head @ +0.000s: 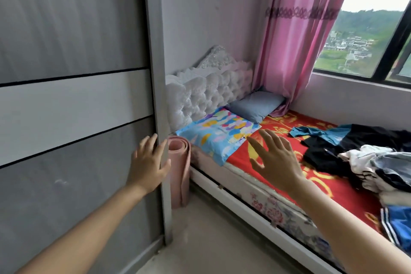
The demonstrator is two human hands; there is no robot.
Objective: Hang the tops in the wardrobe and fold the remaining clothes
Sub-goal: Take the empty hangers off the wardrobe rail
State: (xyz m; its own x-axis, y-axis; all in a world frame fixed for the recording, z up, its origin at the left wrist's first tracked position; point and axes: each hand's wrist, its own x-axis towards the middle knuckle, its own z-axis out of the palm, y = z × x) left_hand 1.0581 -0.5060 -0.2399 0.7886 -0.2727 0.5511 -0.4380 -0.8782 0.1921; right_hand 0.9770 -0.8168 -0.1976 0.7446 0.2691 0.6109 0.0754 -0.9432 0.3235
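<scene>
Probably wardrobe-opening step: left hand (148, 162) is pressing near-straight fingers on the wardrobe door (73, 95) edge, right hand (275, 162) is hovering wide open and empty, clothes pile (367, 158) is lying on the bed (284, 124), so next move is sliding that door aside.

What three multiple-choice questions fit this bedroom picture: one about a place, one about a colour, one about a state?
1. Where does the rolled mat stand?
A. On the windowsill
B. On the floor, between wardrobe and bed
C. On a pillow

2. What colour is the curtain?
A. Pink
B. Green
C. Yellow

3. How is the right hand?
A. Gripping a shirt
B. Curled into a fist
C. Open, fingers spread

Answers: 1 B, it stands upright by the wardrobe's edge; 2 A, its cloth is plainly pink; 3 C, the fingers are straight and hold nothing.
</scene>
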